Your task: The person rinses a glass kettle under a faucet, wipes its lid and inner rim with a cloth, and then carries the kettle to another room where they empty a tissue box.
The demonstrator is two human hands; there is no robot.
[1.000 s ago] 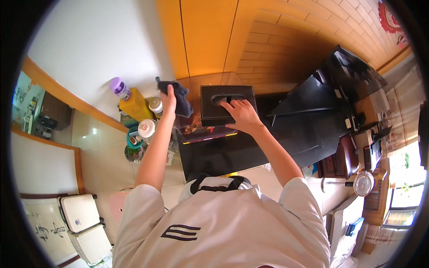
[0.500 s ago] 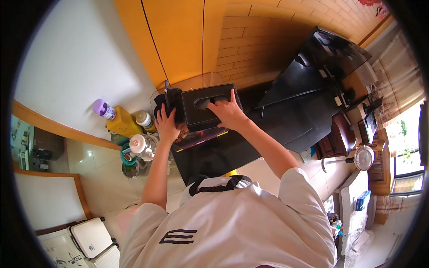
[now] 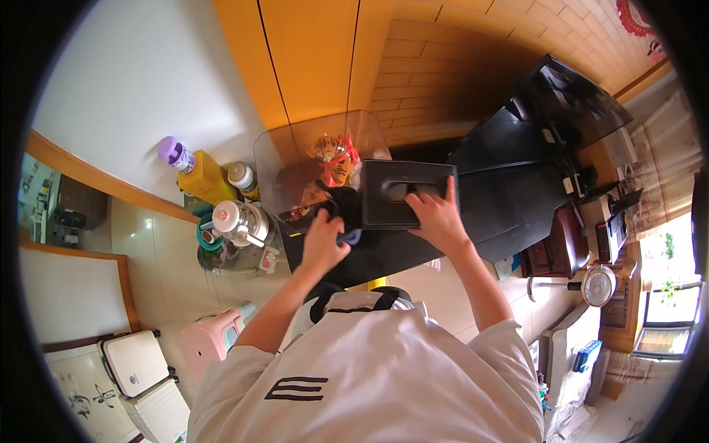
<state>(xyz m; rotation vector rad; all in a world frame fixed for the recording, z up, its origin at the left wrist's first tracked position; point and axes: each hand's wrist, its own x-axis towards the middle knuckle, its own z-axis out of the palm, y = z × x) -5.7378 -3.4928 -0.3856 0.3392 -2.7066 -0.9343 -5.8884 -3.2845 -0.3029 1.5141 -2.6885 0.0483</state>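
Observation:
A black tissue box (image 3: 375, 215) with an oval slot sits on the long black cabinet (image 3: 509, 151). My right hand (image 3: 439, 218) grips its right part, index finger stretched along the top and other fingers bent at the slot. My left hand (image 3: 323, 242) is closed on a soft black item (image 3: 344, 208), perhaps cloth, just left of the box. Its exact kind is unclear. Behind the black item, a red and gold figurine (image 3: 337, 159) shows in a clear case (image 3: 277, 151).
Left of the cabinet, a glass-like stand bears a white-lidded kettle (image 3: 235, 221), a yellow box (image 3: 208, 181), a white jar (image 3: 241, 176) and a purple-topped bottle (image 3: 176, 155). A television (image 3: 576, 92) stands far right. A pink stool (image 3: 210, 341) and white suitcase (image 3: 133, 365) are lower left.
The tissue box and the black item have moved right with my hands, uncovering the figurine and clear case. My left hand's fingers were spread and are now closed. The view has shifted slightly.

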